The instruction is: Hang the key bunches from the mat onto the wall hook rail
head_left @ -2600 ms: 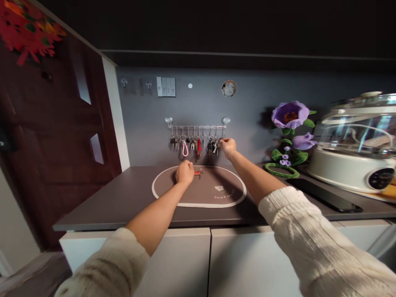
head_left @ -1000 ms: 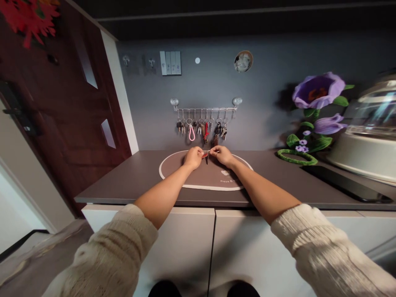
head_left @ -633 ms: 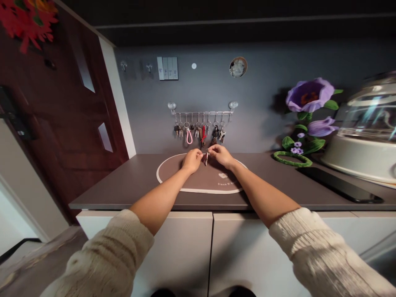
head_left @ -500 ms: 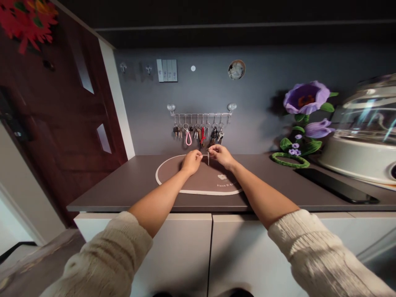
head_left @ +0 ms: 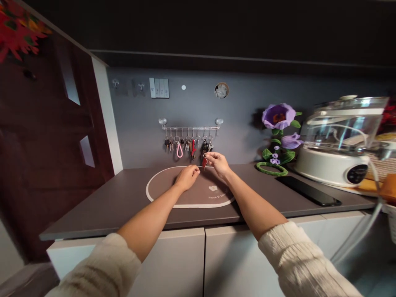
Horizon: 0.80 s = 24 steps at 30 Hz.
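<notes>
Above the far edge of the mat (head_left: 161,189), somewhat to the right, the right hand (head_left: 208,159) holds a small ring with a red fob (head_left: 204,163). Its thumb and first fingers are closed in a narrow pinch at the ring, and the fob hangs below the fingertips, tilted a little. Whether a key hangs with the fob is hard to make out, because the parts are small and dark.

On the left, over the mat, the left hand (head_left: 187,177) is bent with its fingers curled and its tips turned to the right, near the fob but apart from it. One cannot tell if something is inside these fingers, nor if the hand touches the mat.

At the far side, on the wall (head_left: 139,132), a clear rail (head_left: 190,128) carries several hanging keys (head_left: 171,144), among them a pink loop (head_left: 179,150) and a red strap (head_left: 193,147). The keys at the right end are partly hidden behind the right hand. The writing on the mat is partly covered by the right forearm (head_left: 247,198), so its end cannot be read. Both sleeves (head_left: 305,258) are cut off by the lower border.

To the right lies a black slab (head_left: 309,191), just near the purple flower (head_left: 278,116).
</notes>
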Available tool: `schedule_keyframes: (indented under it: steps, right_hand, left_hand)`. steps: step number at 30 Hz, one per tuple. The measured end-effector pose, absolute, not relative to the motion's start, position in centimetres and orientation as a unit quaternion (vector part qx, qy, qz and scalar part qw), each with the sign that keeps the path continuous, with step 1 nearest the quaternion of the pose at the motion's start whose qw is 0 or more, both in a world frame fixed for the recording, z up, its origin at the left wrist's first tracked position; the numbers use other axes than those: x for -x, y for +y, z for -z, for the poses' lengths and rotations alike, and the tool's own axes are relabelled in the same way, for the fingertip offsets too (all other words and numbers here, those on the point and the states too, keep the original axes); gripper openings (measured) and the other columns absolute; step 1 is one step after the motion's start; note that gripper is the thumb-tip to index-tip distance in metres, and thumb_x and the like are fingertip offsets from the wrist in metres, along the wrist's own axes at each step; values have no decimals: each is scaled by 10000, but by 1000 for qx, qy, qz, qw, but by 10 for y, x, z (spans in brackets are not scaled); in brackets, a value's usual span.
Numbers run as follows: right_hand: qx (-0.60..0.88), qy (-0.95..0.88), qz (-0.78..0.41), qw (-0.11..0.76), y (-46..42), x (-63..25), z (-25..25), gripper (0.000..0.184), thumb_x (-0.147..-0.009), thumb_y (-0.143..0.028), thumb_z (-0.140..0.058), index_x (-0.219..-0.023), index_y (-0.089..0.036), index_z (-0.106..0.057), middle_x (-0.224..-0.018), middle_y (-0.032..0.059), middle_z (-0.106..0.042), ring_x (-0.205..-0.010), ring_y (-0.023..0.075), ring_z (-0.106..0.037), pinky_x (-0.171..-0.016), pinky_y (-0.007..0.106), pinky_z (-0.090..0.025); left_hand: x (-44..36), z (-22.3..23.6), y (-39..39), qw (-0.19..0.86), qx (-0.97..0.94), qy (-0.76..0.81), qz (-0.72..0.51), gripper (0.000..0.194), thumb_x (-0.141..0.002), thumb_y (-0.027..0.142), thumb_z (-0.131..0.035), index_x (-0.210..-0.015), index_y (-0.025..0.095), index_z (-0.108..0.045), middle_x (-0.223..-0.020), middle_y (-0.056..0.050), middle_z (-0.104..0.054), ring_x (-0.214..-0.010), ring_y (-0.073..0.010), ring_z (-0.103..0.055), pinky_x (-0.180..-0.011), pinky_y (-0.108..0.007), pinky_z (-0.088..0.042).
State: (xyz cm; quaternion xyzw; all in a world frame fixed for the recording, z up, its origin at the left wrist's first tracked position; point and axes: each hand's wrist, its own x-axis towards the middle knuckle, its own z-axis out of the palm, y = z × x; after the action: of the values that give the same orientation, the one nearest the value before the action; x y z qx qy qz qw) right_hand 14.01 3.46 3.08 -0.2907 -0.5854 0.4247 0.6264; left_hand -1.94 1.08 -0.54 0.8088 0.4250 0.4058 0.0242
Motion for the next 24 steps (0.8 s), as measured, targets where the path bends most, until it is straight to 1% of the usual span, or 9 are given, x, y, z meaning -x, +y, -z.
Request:
schedule_keyframes:
  steps: [5,9,12,15,19,24]
  right_hand:
    - [288,-562,-412,657,34,-152,-42,297,-527,-353,-721,-712,-141,-625,-648,-1,-592,-549,58,-464,-539,211,-358]
    - [307,-560,-391,663,45,-167,-61,319,-511,-353,-725,-722,-134,-628,-633,-2,-587,-510,44,-433,-505,201,-346]
    - [314,-548,-364,685,56,-177,-79,291,-518,-329,-725,-700,-137,-605,-632,2,-586,-525,56,-465,-513,204,-378]
    - [323,-521,-346,710,69,-185,-95,256,-533,-261,-727,-696,-151,-563,-615,-2,-576,-545,73,-508,-537,217,-420]
    - [349,-510,-321,718,85,-192,-108,200,-577,-217,-704,-673,-147,-543,-583,-10,-552,-493,60,-487,-515,219,-436]
    - [362,-503,-318,718,100,-193,-116,161,-589,-183,-692,-642,-139,-547,-550,-3,-546,-473,66,-490,-497,221,-447]
  left_hand:
    - [17,5,7,4,-826,409,-388,195,-810,243,-414,-799,182,-599,-768,-33,-612,-706,-136,-521,-662,-249,-374]
    - [15,2,1,6,-823,412,-392,202,-813,242,-409,-800,178,-601,-754,-36,-611,-699,-135,-522,-658,-247,-367]
    - [14,-1,-3,2,-815,425,-394,206,-816,239,-399,-798,182,-597,-749,-35,-610,-700,-139,-523,-649,-247,-359]
    - [13,-2,-5,-2,-813,427,-395,207,-818,237,-391,-784,185,-589,-758,-36,-615,-712,-146,-527,-649,-253,-355]
    - [13,-2,-5,4,-812,428,-398,203,-816,235,-393,-770,189,-585,-750,-35,-617,-700,-145,-530,-640,-250,-354]
    - [14,-1,-3,11,-808,429,-404,195,-809,234,-401,-746,190,-580,-731,-28,-609,-682,-139,-524,-627,-243,-348]
